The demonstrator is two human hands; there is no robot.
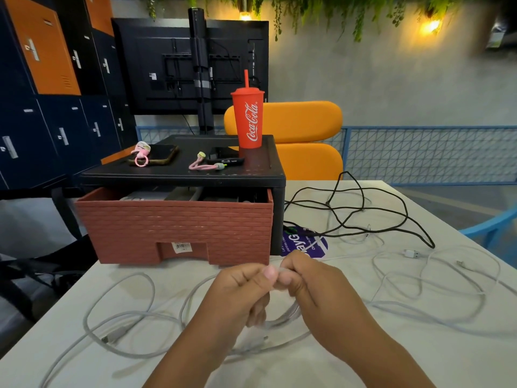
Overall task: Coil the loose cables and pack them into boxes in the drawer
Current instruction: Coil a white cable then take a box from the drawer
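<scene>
Head view: my left hand [243, 289] and my right hand [316, 287] meet over the near middle of the worktop [419, 354], thumbs almost touching. Both are pinched narrow on the same white cable [117, 317], the fingers curled in around a few gathered turns that hang below my knuckles. The rest of that cable sprawls in wide loose loops toward the near left corner of the worktop, one plug end lying flat there.

More white cable [447, 278] trails in loops along the right edge, with a plug near it. A black cable [372, 214] lies tangled toward the far right corner, well apart from my hands.

At the far left of the worktop stands a black unit [184, 175] with its brick-patterned drawer [176, 228] pulled partly out. Inside I can make out the tops of boxes [179, 195], but not what they hold. On top of the unit stand a red cup [248, 119] with a straw, two small pink cables and dark flat devices.
</scene>
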